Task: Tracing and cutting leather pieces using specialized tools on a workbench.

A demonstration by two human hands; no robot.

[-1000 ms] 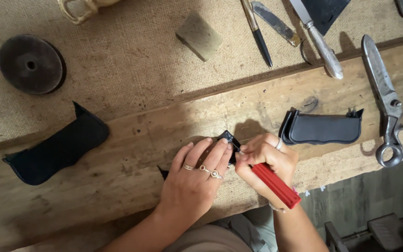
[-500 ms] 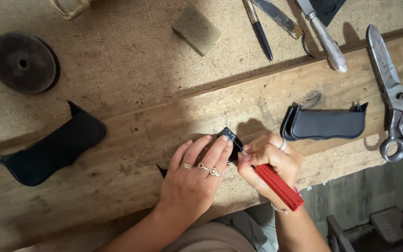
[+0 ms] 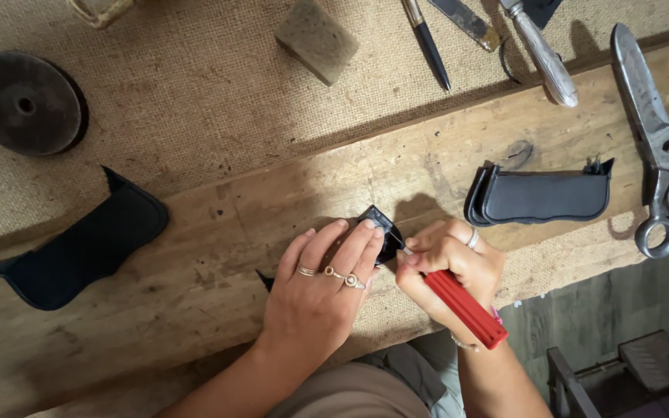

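My left hand (image 3: pixel 319 290) lies flat over a small black leather piece (image 3: pixel 383 229) and presses it onto the wooden bench (image 3: pixel 195 255). Only the piece's upper corner and a small tip at the lower left show. My right hand (image 3: pixel 447 267) grips a red-handled tool (image 3: pixel 466 308), whose tip meets the edge of the leather piece next to my left fingertips. The working end of the tool is hidden between my fingers.
A stack of dark leather pieces (image 3: pixel 540 196) lies right of my hands, another dark piece (image 3: pixel 83 244) at the left. Large scissors (image 3: pixel 656 143) lie far right. On the burlap mat (image 3: pixel 195 101) sit a dark round disc (image 3: pixel 25 103), a block (image 3: pixel 316 39) and several hand tools (image 3: pixel 540 50).
My hands stay in place on the leather piece with only slight shifts. The view has drifted a little, so the bench items sit slightly higher in frame.
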